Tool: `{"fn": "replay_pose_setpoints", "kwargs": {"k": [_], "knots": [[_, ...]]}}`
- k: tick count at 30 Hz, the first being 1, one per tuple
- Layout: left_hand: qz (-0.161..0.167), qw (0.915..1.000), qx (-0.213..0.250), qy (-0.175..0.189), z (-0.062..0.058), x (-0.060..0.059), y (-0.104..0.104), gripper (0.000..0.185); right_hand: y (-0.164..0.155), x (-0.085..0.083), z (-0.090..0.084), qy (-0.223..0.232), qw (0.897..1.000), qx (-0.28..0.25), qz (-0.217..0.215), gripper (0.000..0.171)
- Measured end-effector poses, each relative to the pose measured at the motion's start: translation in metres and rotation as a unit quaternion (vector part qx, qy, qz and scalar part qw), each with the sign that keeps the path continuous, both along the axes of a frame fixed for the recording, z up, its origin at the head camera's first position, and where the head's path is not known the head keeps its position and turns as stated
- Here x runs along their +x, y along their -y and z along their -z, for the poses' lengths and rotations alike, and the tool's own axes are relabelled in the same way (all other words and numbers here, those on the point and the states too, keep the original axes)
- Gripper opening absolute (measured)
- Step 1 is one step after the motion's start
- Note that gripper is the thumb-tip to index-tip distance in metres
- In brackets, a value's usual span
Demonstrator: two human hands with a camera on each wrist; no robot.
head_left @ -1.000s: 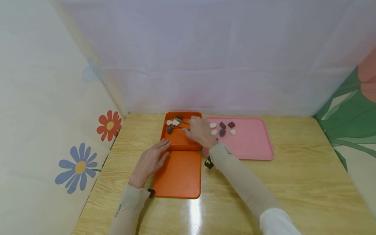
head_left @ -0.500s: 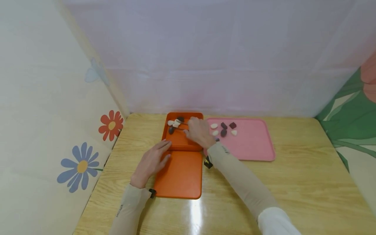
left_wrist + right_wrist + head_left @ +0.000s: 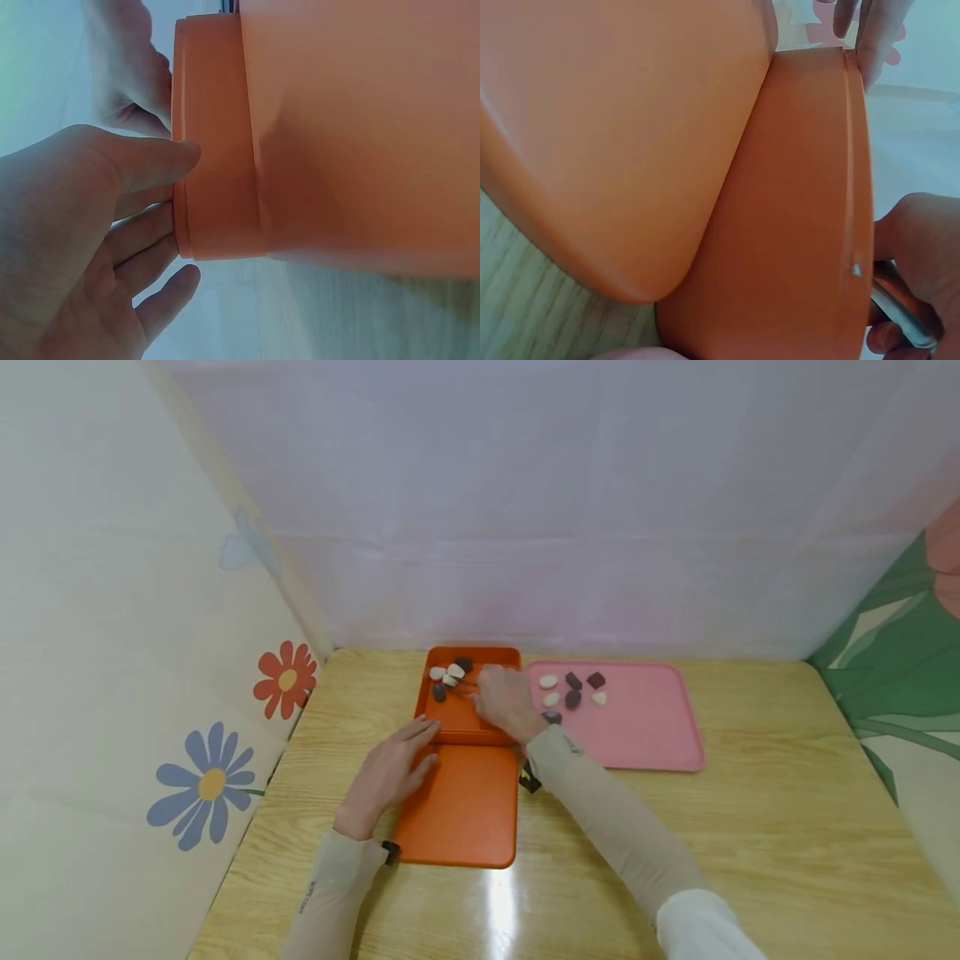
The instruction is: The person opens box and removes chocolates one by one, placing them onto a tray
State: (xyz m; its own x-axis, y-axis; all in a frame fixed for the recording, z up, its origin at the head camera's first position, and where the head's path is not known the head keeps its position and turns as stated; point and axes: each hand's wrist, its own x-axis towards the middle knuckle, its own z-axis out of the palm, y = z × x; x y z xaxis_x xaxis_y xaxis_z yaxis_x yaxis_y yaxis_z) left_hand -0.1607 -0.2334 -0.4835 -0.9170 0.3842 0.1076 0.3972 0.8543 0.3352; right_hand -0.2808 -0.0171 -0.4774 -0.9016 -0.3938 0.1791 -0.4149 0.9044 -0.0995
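Observation:
My right hand (image 3: 507, 700) reaches over the right side of the orange box (image 3: 467, 737) and grips metal tongs (image 3: 901, 311). The tongs' thin arms point left, with their tips right at a small white piece (image 3: 449, 680). Around it inside the box lie other white pieces and a few dark ones, such as an oval dark piece (image 3: 438, 692). My left hand (image 3: 382, 775) is at the box's front left corner. In the left wrist view its thumb lies on the outer front wall while other fingers pass behind the rim, pinching it.
The orange lid (image 3: 456, 810) lies flat in front of the box. Close on the right is a pink tray (image 3: 645, 731) bearing several white and dark pieces, grouped toward its left. A light curtain (image 3: 525, 593) stands behind the wooden table (image 3: 750, 802).
The tongs' arms were spread apart a second ago and have drawn together at the white piece. The right hand stays nearly in place. My left hand keeps its hold on the box corner.

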Motion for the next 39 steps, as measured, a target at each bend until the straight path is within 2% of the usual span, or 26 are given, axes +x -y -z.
{"fn": "replay_pose_setpoints", "kwargs": {"k": [12, 17, 26, 30, 34, 39], "knots": [[-0.002, 0.9999, 0.001, -0.012, -0.001, 0.001, -0.001, 0.059, -0.007, 0.009, -0.009, 0.017, 1.0, -0.022, -0.01, 0.036], [0.003, 0.9999, 0.004, -0.015, 0.0, 0.001, -0.001, 0.059, -0.017, 0.016, -0.011, 0.059, 0.997, -0.056, -0.014, 0.039], [-0.002, 1.0, -0.001, -0.003, -0.002, -0.001, -0.001, 0.058, -0.036, 0.023, -0.02, 0.14, 0.981, -0.136, 0.018, 0.035], [-0.002, 1.0, -0.002, 0.006, -0.003, -0.001, 0.0, 0.058, -0.043, 0.027, -0.019, 0.173, 0.967, -0.184, 0.031, 0.038], [0.0, 1.0, -0.001, 0.001, -0.002, -0.001, 0.0, 0.058, -0.05, 0.03, -0.014, 0.186, 0.951, -0.245, 0.025, 0.03], [0.003, 1.0, 0.0, -0.008, -0.001, 0.0, 0.0, 0.059, -0.059, 0.039, -0.011, 0.17, 0.946, -0.275, 0.013, 0.026]]}}
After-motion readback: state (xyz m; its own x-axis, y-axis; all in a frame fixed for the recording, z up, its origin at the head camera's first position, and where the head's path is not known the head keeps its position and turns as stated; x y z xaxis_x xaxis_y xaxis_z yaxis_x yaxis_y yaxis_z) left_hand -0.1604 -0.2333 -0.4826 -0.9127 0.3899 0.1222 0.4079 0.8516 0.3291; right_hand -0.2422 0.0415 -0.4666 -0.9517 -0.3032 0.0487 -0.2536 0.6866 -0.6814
